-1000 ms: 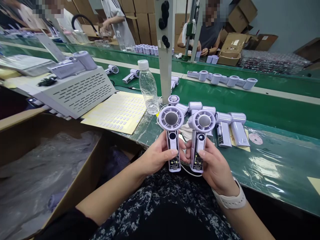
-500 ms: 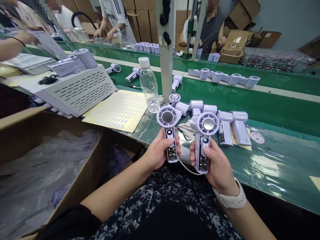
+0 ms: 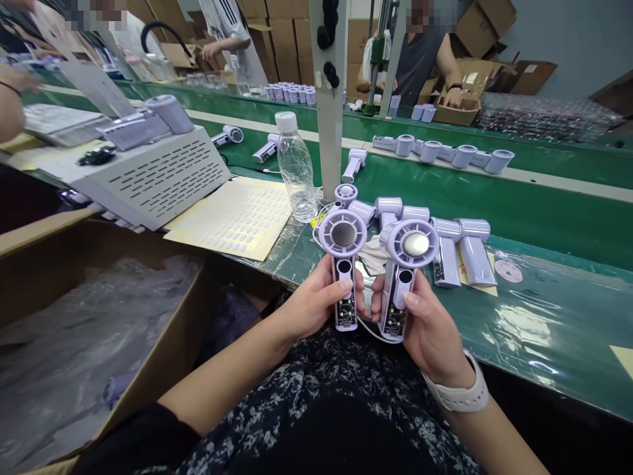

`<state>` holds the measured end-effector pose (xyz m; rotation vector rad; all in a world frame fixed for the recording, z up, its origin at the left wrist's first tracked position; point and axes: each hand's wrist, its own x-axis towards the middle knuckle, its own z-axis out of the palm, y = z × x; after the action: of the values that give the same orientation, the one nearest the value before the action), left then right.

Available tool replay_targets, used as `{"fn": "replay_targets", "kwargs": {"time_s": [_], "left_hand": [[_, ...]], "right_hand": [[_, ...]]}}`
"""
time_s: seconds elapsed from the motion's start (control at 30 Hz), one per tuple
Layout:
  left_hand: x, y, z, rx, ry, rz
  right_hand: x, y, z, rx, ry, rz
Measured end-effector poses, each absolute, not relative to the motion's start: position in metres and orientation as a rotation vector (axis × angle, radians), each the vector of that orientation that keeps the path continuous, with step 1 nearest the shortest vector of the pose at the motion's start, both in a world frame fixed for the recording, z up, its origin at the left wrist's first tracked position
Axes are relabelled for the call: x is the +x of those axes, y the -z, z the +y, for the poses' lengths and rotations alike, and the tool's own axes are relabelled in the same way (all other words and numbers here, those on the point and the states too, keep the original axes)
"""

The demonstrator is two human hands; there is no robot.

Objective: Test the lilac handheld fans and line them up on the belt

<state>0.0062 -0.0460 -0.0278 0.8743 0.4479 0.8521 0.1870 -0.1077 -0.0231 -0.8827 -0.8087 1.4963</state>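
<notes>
My left grip [image 3: 320, 298] holds one fan [image 3: 345, 268], my right grip [image 3: 431, 320] another fan [image 3: 405, 278], heads [image 3: 343, 233] on, handle fronts [image 3: 394, 321] seemingly not covered yet

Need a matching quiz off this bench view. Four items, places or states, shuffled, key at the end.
Things
1. Held fan in the left hand
2. Clear bottle
3. Pale wrist strap
4. Vented box

Places and states
A. Worn at the wrist of the right hand
B. Has a purple fan lying on top
C. Upright, with its round display dark
D. Standing beside the pale post, white cap on

Pairs: 1-C, 2-D, 3-A, 4-B
</notes>
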Motion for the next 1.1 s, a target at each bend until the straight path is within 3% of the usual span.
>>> {"fn": "replay_targets", "kwargs": {"time_s": [0.47,0.67,1.1], "left_hand": [[0.001,0.031,-0.044,0.954,-0.856,0.552],[0.004,0.031,-0.045,0.951,-0.878,0.676],[-0.003,0.010,-0.057,0.867,-0.873,0.550]], "right_hand": [[0.183,0.017,-0.105,-0.998,-1.395,-0.750],[0.188,0.020,-0.105,-0.881,-1.622,-0.662],[0.184,0.001,-0.114,-0.918,-1.492,-0.566]]}}
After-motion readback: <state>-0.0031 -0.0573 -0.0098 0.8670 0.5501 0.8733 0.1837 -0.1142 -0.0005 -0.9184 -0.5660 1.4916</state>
